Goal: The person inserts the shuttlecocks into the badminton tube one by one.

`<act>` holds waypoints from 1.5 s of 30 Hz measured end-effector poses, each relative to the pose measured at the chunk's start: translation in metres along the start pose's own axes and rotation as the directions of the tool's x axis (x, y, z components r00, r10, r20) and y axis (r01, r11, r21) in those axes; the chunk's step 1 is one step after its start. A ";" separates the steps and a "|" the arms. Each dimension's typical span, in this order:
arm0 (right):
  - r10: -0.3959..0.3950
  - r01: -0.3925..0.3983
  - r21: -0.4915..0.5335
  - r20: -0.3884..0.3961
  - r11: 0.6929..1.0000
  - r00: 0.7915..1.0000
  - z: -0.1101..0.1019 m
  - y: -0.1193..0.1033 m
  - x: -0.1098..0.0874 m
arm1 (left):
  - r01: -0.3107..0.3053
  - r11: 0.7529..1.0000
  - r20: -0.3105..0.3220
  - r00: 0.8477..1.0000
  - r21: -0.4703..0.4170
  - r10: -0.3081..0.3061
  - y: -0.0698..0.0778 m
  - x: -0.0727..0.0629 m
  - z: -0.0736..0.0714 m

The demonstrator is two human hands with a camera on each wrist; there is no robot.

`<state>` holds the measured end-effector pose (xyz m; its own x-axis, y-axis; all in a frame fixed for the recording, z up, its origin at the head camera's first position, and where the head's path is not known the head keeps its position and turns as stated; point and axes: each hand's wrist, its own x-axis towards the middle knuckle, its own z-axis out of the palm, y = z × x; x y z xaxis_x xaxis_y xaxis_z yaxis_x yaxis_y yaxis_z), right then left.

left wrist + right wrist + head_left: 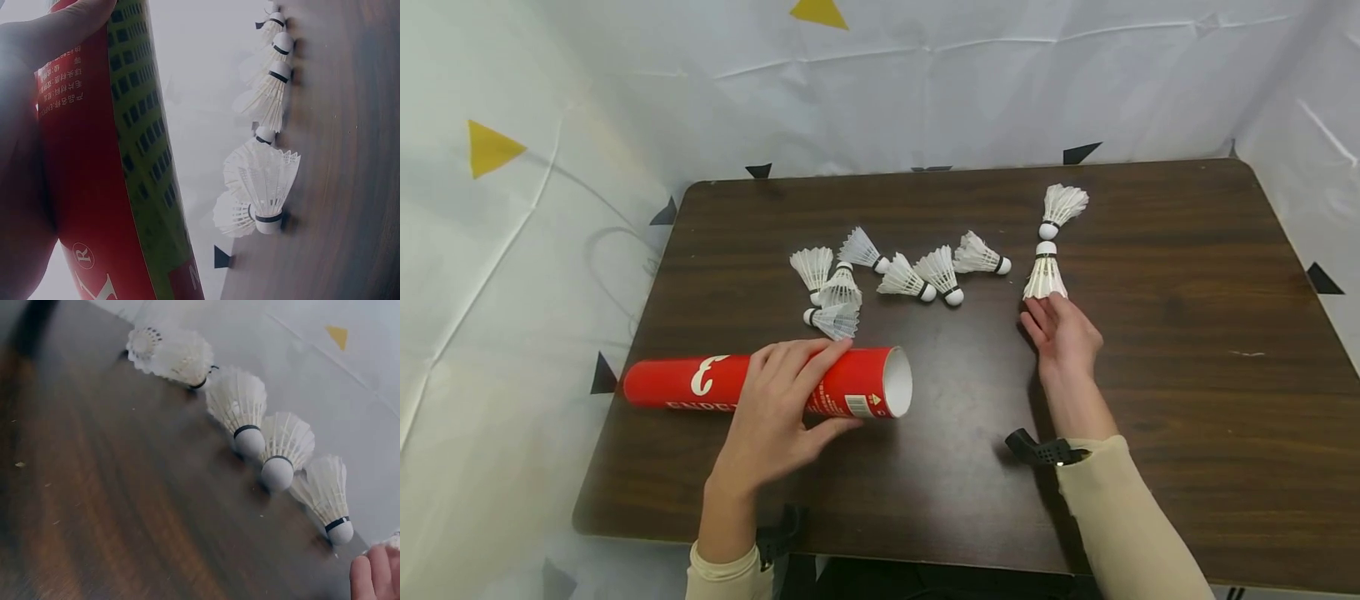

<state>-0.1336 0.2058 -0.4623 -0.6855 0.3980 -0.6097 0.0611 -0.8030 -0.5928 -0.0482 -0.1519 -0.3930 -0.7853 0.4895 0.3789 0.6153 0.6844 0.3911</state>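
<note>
My left hand (778, 408) grips a red cardboard shuttlecock tube (647, 382), which lies sideways with its open mouth to the right. In the left wrist view the tube (87, 169) also shows a green patterned band. Over on the right, my right hand (1067, 342) pinches the feather end of a white shuttlecock (1046, 271), its cork pointing away from me. Just beyond that cork is another shuttlecock (1063, 204). In the right wrist view only the fingers (378, 575) of this hand show, at the lower right corner.
Several shuttlecocks lie behind the tube, among them a tight group on the left (841, 287) and a separate one (977, 254) toward the middle. They rest on a dark wooden table (1187, 350). White sheeting (925, 92) with yellow and black triangles surrounds it.
</note>
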 end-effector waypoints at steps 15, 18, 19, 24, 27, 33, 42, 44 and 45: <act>-0.659 0.733 -0.162 0.344 0.660 0.669 -0.009 -0.011 -0.060 | -0.005 1.000 -0.012 1.000 0.002 0.005 0.000 0.001 -0.002; -0.674 0.813 -0.181 0.476 0.553 0.565 -0.009 -0.019 -0.075 | 0.002 1.000 -0.014 1.000 0.002 -0.002 0.000 0.000 -0.003; -0.669 0.835 -0.195 0.518 0.514 0.533 -0.009 -0.021 -0.081 | 0.003 1.000 -0.015 1.000 0.000 -0.003 0.000 0.000 -0.003; -0.597 0.922 -0.239 0.706 0.305 0.381 -0.012 -0.030 -0.104 | 0.001 1.000 -0.016 1.000 -0.004 -0.001 0.000 0.001 -0.003; -0.503 0.965 -0.184 0.826 0.187 0.255 -0.011 -0.033 -0.114 | -0.003 1.000 -0.018 1.000 -0.008 0.003 0.000 0.001 -0.003; -0.289 0.996 0.026 0.957 0.080 -0.002 -0.002 -0.030 -0.127 | -0.003 1.000 -0.017 1.000 -0.009 0.003 0.000 0.001 -0.002; -0.192 0.968 0.199 0.955 -0.152 -0.226 0.011 -0.012 -0.149 | -0.008 1.000 -0.014 1.000 -0.005 0.008 0.000 0.001 -0.002; -0.171 0.964 0.219 0.955 -0.151 -0.244 0.014 -0.007 -0.152 | -0.007 1.000 -0.014 1.000 -0.004 0.007 0.000 0.001 -0.002; -0.162 0.963 0.228 0.954 -0.147 -0.250 0.014 -0.005 -0.153 | -0.005 1.000 -0.013 1.000 -0.004 0.005 0.000 0.001 -0.002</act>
<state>-0.0398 0.1426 -0.3587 -0.5308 -0.3931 0.7508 -0.8340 0.4000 -0.3801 -0.0487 -0.1527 -0.3913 -0.7814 0.4856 0.3921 0.6195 0.6797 0.3927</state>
